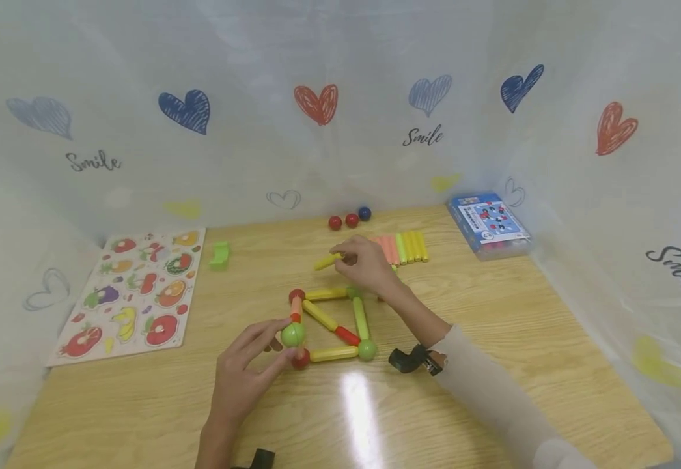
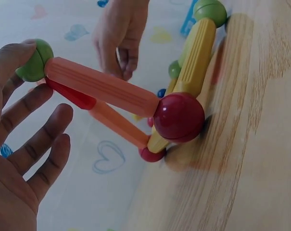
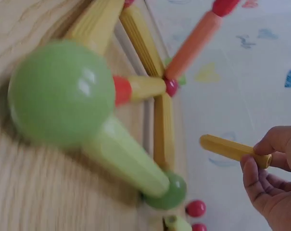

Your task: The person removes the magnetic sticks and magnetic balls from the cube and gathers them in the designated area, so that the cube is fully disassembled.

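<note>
A frame of plastic rods and balls lies on the table, with a yellow rod (image 1: 333,354) along its front and a diagonal rod inside. From two red balls on its left side, a pink rod (image 2: 104,86) and an orange-and-red rod (image 2: 119,122) rise to one raised green ball (image 1: 293,335). My left hand (image 1: 243,368) pinches that ball between thumb and fingertips, the other fingers spread. Beyond the frame, my right hand (image 1: 366,266) holds a loose yellow rod (image 3: 227,148) near one end, between thumb and fingers. The rod's free end points left, above the table.
Two red balls (image 1: 343,221) and a blue ball (image 1: 364,213) sit at the back. A row of loose rods (image 1: 407,247) lies behind my right hand. A boxed set (image 1: 489,225) stands back right; a fruit board (image 1: 135,293) and green block (image 1: 220,255) lie left.
</note>
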Demonstrator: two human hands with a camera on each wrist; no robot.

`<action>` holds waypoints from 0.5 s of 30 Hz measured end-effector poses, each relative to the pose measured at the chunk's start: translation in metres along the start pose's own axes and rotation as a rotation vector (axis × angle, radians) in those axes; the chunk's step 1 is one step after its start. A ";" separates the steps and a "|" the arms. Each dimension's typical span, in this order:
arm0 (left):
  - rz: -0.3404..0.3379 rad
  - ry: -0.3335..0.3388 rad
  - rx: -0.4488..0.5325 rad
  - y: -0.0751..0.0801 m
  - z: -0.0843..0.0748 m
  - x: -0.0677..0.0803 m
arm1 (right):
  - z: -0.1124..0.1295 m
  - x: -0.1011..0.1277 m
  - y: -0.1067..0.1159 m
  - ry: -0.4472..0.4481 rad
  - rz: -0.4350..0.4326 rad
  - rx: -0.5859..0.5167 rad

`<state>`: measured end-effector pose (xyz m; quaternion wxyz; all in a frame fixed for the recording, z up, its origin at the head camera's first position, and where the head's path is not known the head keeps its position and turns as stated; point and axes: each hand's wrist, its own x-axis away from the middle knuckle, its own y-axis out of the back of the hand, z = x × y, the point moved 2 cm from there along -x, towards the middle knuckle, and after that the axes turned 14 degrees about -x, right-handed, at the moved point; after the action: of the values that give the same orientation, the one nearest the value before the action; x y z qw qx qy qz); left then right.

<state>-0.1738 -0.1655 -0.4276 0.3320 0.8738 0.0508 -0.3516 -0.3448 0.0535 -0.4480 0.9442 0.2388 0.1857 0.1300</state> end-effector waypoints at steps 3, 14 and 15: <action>-0.004 -0.003 -0.003 0.000 -0.001 0.000 | -0.007 0.004 0.026 0.027 -0.071 -0.009; -0.008 -0.014 -0.013 0.000 -0.001 0.001 | -0.065 0.021 0.120 -0.037 -0.319 0.165; -0.008 -0.015 -0.012 -0.001 -0.001 0.001 | -0.071 0.024 0.125 -0.063 -0.323 0.180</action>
<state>-0.1723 -0.1644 -0.4283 0.3360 0.8691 0.0539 -0.3590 -0.3724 0.1967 -0.4499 0.9330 0.2935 0.2026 -0.0481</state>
